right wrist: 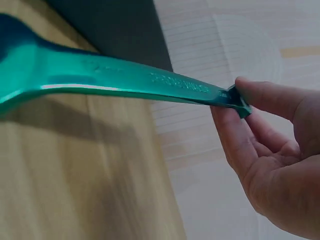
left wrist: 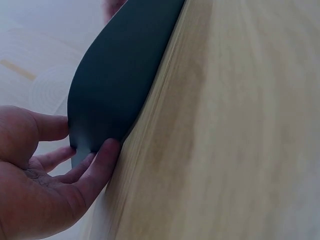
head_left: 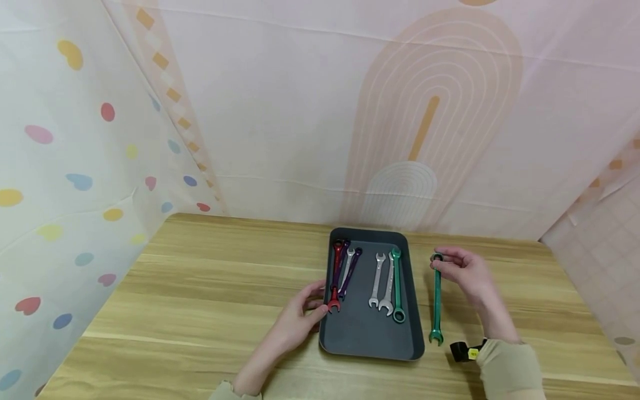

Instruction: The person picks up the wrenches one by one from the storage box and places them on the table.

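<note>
My right hand (head_left: pixel 464 269) pinches the ring end of a green combination wrench (head_left: pixel 437 303), whose open end points toward the near side, right of the tray. In the right wrist view, the wrench (right wrist: pixel 125 80) stretches leftward from the thumb and fingers. My left hand (head_left: pixel 299 315) holds the left side of a dark grey tray (head_left: pixel 370 341); in the left wrist view its fingers (left wrist: pixel 102 162) press the outer wall. Inside the tray, a red wrench (head_left: pixel 336 278), purple wrenches (head_left: pixel 350 275) and a silver one lie left. Silver wrenches (head_left: pixel 376 280) and another green wrench (head_left: pixel 397 286) lie right.
The tray stands on a wood-grain table (head_left: pixel 200 300), near its back edge. Patterned cloth (head_left: pixel 280 111) hangs behind and at the sides. A black strap device with a yellow label (head_left: pixel 472 353) sits at my right wrist.
</note>
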Tool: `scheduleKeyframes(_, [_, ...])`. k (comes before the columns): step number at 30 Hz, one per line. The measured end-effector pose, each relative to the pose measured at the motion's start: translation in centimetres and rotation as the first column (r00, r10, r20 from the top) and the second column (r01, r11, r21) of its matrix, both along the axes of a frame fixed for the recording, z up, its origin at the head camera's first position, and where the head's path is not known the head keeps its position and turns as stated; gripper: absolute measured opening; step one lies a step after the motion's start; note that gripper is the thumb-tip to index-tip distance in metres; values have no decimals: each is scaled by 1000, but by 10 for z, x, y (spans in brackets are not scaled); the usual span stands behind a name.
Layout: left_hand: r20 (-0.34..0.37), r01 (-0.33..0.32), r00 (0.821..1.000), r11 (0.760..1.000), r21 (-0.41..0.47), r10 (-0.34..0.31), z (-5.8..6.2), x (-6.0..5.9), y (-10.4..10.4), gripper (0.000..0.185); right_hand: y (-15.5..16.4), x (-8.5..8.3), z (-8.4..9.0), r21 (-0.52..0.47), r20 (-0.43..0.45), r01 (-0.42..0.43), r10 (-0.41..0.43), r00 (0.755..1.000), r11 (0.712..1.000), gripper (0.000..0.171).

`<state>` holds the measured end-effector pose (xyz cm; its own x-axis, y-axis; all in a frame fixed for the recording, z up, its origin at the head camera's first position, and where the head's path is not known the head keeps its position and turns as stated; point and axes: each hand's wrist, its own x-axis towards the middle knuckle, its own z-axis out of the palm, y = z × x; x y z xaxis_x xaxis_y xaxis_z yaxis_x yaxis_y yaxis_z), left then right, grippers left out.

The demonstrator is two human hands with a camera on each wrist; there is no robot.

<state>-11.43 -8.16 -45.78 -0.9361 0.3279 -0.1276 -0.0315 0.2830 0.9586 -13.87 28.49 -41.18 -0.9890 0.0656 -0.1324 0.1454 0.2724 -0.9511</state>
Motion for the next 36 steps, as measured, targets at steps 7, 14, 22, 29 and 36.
scheduleKeyframes(7, [-11, -1, 1000, 1000, -5, 1, 0, 0, 0, 50, -4, -2, -7, 206, 16, -67, 65, 998, 976, 53])
scheduleKeyframes(14, [-11, 0, 1000, 1000, -4, 0, 0, 0, 0, 50, -4, -4, -14, 213, 15, -105, 104, 994, 971, 54])
scheduleKeyframes(22, [8, -6, 1000, 1000, 1, 6, 0, -1, 0, 50, -5, -4, -15, 283, 49, -154, 146, 988, 947, 58])
scheduleKeyframes(29, [15, -5, 1000, 1000, 6, 5, -1, 0, 0, 50, -6, -4, -18, 347, 84, -215, 198, 977, 913, 56])
scheduleKeyframes(36, [17, -8, 1000, 1000, 1, 8, 0, 1, 0, 50, -8, -3, -17, 422, 104, -227, 202, 974, 878, 54])
